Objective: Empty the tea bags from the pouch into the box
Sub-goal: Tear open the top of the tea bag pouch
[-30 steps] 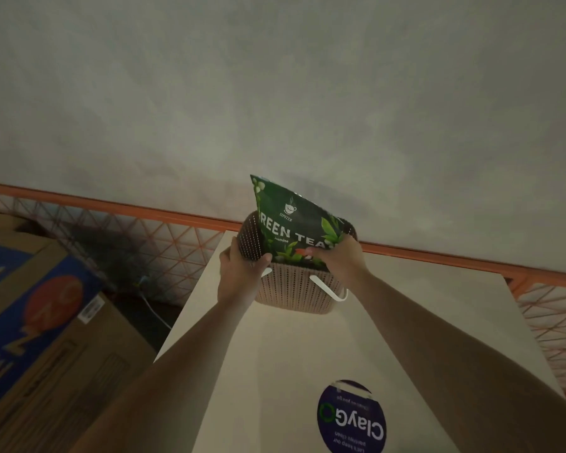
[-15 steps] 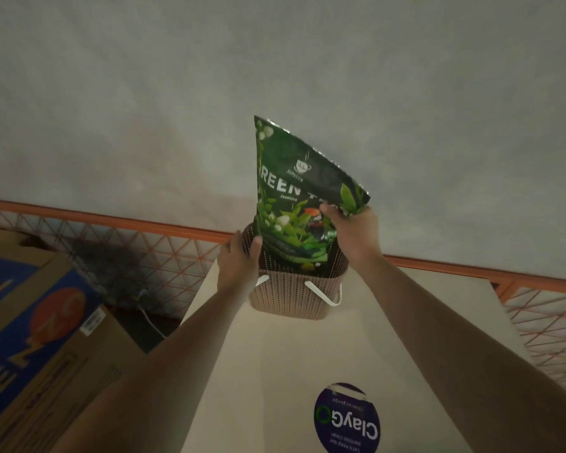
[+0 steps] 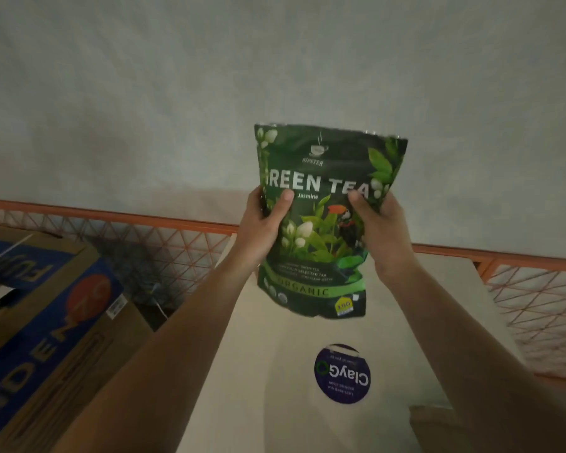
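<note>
A: Where is the pouch (image 3: 324,220)?

B: In the middle of the frame, held upright in the air between both hands, its printed front to the camera. It reads "GREEN TEA", "Jasmine" and "ORGANIC". Its top edge is uppermost, against the grey wall (image 3: 275,76).

A: How do the hands sit on it?

B: The left hand (image 3: 263,230) clasps the pouch's left edge at about mid-height, thumb across the front just under the "R", the other fingers hidden behind. The right hand (image 3: 379,227) clasps the right edge at the same height, thumb lying on the front below the "A". Both are closed on the pouch, one to each side, so the pouch fills the gap between them. Its lower third hangs below the hands, between the wrists.

A: What is under it?

B: A pale table (image 3: 275,371) in the lower middle of the frame. The pouch's bottom edge is clear of it. A round dark sticker (image 3: 342,374) reading "ClayGo" lies on the table, below the pouch.

A: And the box?

B: Not visible; the pouch covers the far end of the table.

A: Around that?

B: An orange mesh rail (image 3: 144,220) runs across the frame behind the table. A blue-printed carton (image 3: 46,322) fills the lower left.
</note>
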Action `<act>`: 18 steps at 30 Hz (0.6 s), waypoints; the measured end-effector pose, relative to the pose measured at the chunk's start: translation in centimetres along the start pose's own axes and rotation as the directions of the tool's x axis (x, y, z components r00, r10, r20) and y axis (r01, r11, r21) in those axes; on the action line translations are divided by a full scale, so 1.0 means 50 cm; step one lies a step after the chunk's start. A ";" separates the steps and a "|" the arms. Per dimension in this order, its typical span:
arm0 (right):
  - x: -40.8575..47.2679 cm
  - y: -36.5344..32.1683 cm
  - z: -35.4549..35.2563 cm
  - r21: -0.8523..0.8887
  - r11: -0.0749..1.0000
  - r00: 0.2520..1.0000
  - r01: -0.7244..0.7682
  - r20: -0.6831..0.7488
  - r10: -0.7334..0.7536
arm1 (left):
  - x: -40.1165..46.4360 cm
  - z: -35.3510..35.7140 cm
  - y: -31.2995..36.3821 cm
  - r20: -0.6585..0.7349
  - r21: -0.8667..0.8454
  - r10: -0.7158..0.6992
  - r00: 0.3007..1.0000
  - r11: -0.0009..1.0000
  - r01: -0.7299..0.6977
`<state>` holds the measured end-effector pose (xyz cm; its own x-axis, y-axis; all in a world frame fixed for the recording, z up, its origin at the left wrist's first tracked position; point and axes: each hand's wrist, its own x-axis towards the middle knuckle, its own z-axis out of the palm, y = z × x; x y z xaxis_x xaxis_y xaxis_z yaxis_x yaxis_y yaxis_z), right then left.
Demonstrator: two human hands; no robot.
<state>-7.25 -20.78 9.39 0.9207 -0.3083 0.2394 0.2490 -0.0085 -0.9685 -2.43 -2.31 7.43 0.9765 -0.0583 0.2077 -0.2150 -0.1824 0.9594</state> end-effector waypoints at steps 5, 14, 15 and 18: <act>-0.131 0.068 -0.040 -0.046 0.993 0.991 -0.108 0.069 0.111 | -0.107 -0.013 -0.091 0.059 0.038 -0.102 0.993 0.994 0.099; -0.277 0.211 -0.106 -0.336 0.917 0.972 -0.215 0.011 0.233 | -0.281 -0.015 -0.229 0.009 0.085 -0.298 0.954 0.951 0.296; -0.289 0.219 -0.111 -0.336 0.912 0.967 -0.237 0.012 0.256 | -0.292 -0.012 -0.235 0.009 0.053 -0.298 0.955 0.954 0.297; -0.312 0.216 -0.120 -0.350 0.905 0.969 -0.241 -0.033 0.245 | -0.311 -0.002 -0.234 -0.015 -0.007 -0.281 0.959 0.960 0.281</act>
<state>-20.72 -21.79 -5.23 0.9431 -0.3325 -0.0076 -0.1016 -0.2661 -0.9586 -15.09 0.82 -6.99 0.9976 0.0101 -0.0679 0.0686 -0.1850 0.9803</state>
